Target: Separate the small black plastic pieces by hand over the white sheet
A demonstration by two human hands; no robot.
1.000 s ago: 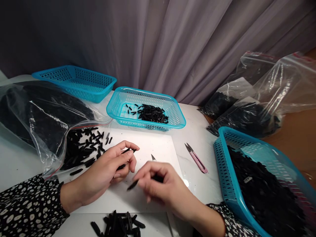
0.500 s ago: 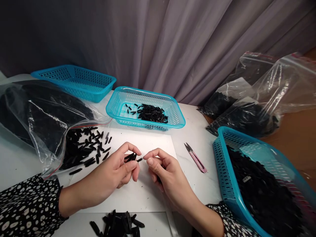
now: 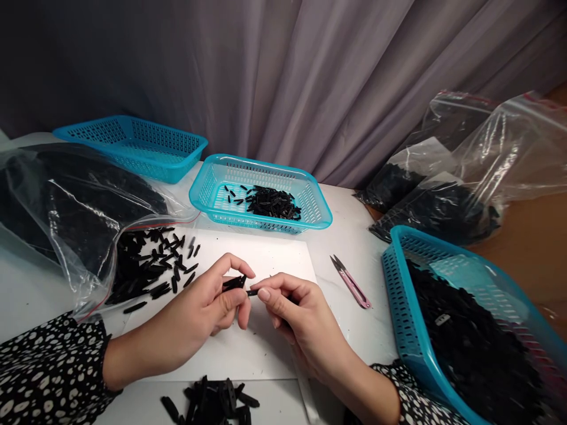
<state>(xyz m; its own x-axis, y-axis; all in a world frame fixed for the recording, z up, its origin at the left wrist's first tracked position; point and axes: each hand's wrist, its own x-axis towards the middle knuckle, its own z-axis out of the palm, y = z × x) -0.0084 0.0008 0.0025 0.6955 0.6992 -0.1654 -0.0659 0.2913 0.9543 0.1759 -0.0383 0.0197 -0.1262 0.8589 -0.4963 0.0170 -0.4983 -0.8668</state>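
My left hand [image 3: 201, 310] is closed around a few small black plastic pieces [image 3: 234, 283], their tips sticking out past thumb and forefinger. My right hand [image 3: 296, 319] pinches another small black piece [image 3: 252, 292] between thumb and forefinger, its end touching the ones in the left hand. Both hands hover over a white sheet [image 3: 266, 260] on the table. Loose black pieces [image 3: 153, 262] lie spilled from a clear bag [image 3: 66, 206] to the left, and a small heap [image 3: 212, 401] lies at the near edge.
A pink thread snipper [image 3: 352, 283] lies right of the sheet. A blue basket [image 3: 319, 215] behind holds a few black pieces; an empty one [image 3: 133, 139] sits far left. A large blue basket [image 3: 398, 295] full of black pieces stands right. Clear bags [image 3: 465, 171] lie behind it.
My right hand lifted from the sheet with a black piece and brought it up to the pieces in my left hand. The left hand barely moved.
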